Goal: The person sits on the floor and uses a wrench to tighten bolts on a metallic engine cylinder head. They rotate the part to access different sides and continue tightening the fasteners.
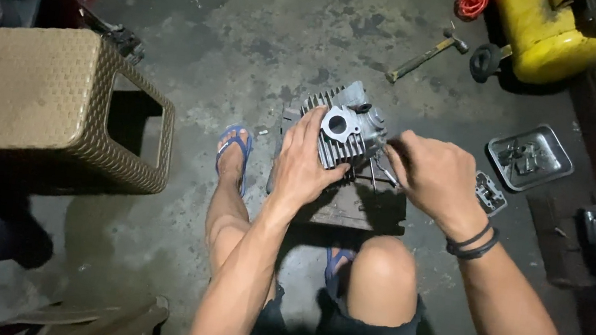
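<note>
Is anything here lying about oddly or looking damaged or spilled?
A hammer lies loose on the stained concrete floor, away from the work. The left hand steadies a finned metal engine part on a low block, and the right hand works at its side. Nothing looks broken or freshly spilled.

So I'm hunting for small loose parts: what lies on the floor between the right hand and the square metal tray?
In the head view, a small flat metal plate lies on the concrete between the right hand and the metal tray.
</note>
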